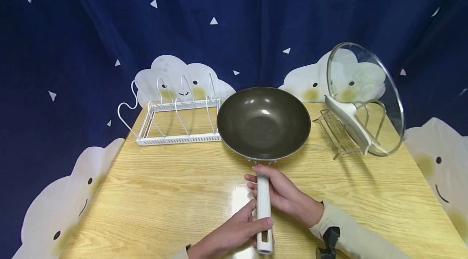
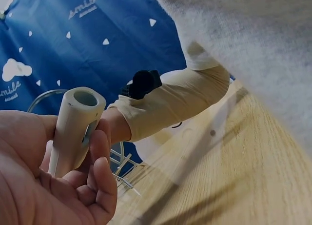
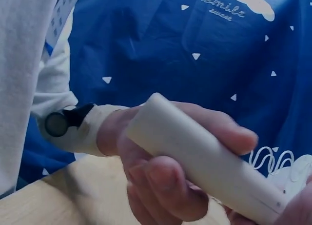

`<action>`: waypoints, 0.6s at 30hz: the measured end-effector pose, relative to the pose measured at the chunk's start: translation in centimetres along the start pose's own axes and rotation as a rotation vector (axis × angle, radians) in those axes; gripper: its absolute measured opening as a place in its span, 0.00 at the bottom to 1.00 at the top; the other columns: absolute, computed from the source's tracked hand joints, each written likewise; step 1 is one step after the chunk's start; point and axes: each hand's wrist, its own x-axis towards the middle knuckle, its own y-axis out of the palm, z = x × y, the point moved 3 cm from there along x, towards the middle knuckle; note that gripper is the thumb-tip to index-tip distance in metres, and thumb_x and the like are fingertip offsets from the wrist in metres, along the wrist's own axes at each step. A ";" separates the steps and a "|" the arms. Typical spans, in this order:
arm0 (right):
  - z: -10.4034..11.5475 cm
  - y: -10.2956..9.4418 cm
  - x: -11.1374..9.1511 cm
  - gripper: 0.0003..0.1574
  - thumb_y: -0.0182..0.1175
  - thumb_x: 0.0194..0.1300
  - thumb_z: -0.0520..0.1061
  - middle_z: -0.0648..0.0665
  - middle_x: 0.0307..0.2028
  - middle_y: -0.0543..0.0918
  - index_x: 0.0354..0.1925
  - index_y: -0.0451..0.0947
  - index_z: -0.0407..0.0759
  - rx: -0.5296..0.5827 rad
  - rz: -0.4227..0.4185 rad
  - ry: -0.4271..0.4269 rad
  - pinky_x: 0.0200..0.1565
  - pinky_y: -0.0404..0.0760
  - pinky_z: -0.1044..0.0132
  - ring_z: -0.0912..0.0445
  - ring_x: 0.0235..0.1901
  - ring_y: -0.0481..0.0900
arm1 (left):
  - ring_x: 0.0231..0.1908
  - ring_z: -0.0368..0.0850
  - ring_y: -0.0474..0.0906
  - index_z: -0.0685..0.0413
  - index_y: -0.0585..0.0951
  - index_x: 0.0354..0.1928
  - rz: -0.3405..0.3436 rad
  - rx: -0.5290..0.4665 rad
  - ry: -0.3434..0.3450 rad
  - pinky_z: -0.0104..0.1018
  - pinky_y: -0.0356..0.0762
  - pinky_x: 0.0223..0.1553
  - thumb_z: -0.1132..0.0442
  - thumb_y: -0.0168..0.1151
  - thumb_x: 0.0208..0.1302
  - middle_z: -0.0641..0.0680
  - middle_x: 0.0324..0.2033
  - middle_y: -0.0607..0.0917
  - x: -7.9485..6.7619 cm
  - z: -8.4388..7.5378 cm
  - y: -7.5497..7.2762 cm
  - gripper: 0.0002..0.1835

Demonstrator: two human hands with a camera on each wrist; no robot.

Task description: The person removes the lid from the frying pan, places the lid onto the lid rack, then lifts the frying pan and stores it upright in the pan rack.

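Note:
A dark wok [image 1: 263, 125] with a long white handle [image 1: 264, 198] is at the middle of the head view, its inside showing. Near the handle's free end, my left hand [image 1: 235, 226] grips it, thumb across the top. My right hand [image 1: 287, 192] holds the handle close to the wok's body, fingers passing beneath it. The left wrist view shows the handle's hollow end [image 2: 84, 97] between the left thumb and fingers. In the right wrist view the left hand [image 3: 170, 186] wraps the handle, and only part of the right hand [image 3: 296, 208] appears at the lower right.
A white wire rack [image 1: 179, 139] stands at the back left of the wooden table [image 1: 164, 190]. At the back right, a glass lid [image 1: 393, 100] with a white handle leans in a small metal stand [image 1: 340, 149]. A blue patterned curtain [image 1: 241, 15] hangs behind.

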 end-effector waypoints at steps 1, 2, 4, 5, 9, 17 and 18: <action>-0.1 0.1 0.2 0.16 0.52 0.77 0.45 0.43 0.43 0.80 0.52 0.55 0.45 -0.001 -0.011 0.000 0.35 0.79 0.73 0.59 0.33 0.81 | 0.29 0.39 0.81 0.61 0.62 0.68 0.004 0.001 0.000 0.32 0.74 0.29 0.57 0.59 0.74 0.51 0.29 0.85 0.1 0.0 0.0 0.29; -0.1 0.2 0.3 0.16 0.52 0.77 0.45 0.43 0.43 0.80 0.53 0.56 0.44 -0.001 -0.017 0.001 0.34 0.78 0.74 0.59 0.32 0.79 | 0.29 0.39 0.81 0.61 0.62 0.68 0.009 -0.004 -0.002 0.32 0.74 0.29 0.57 0.59 0.74 0.51 0.30 0.85 0.1 -0.1 -0.1 0.29; -0.3 0.3 0.5 0.17 0.52 0.78 0.46 0.44 0.42 0.81 0.54 0.57 0.42 -0.004 -0.033 0.012 0.32 0.78 0.75 0.61 0.30 0.78 | 0.29 0.40 0.83 0.61 0.60 0.69 0.029 -0.024 -0.007 0.31 0.76 0.28 0.58 0.59 0.74 0.57 0.30 0.87 0.2 -0.1 -0.1 0.30; -0.3 0.3 0.6 0.17 0.52 0.78 0.47 0.45 0.41 0.81 0.54 0.57 0.42 -0.003 -0.039 0.019 0.31 0.77 0.75 0.62 0.28 0.77 | 0.30 0.40 0.84 0.61 0.58 0.71 0.043 -0.039 -0.007 0.31 0.77 0.29 0.58 0.58 0.74 0.61 0.31 0.87 0.3 -0.2 -0.1 0.31; -0.6 0.3 0.8 0.13 0.52 0.78 0.51 0.53 0.28 0.76 0.45 0.62 0.43 0.022 -0.087 0.057 0.25 0.73 0.77 0.65 0.21 0.72 | 0.31 0.42 0.84 0.59 0.59 0.70 0.089 -0.095 0.005 0.33 0.80 0.33 0.61 0.58 0.74 0.74 0.36 0.86 0.6 -0.3 0.1 0.29; -0.9 0.4 0.9 0.16 0.50 0.81 0.53 0.58 0.18 0.64 0.37 0.60 0.47 0.024 -0.169 0.020 0.19 0.66 0.78 0.68 0.14 0.62 | 0.29 0.41 0.84 0.61 0.66 0.63 0.078 -0.077 0.017 0.33 0.81 0.33 0.60 0.56 0.76 0.64 0.28 0.85 1.3 -0.3 0.3 0.20; -0.9 0.3 0.9 0.16 0.51 0.80 0.53 0.59 0.18 0.64 0.37 0.61 0.47 0.021 -0.181 0.013 0.19 0.66 0.78 0.69 0.13 0.61 | 0.29 0.41 0.84 0.62 0.66 0.63 0.083 -0.072 0.024 0.32 0.81 0.33 0.59 0.55 0.78 0.64 0.28 0.84 1.4 -0.3 0.4 0.20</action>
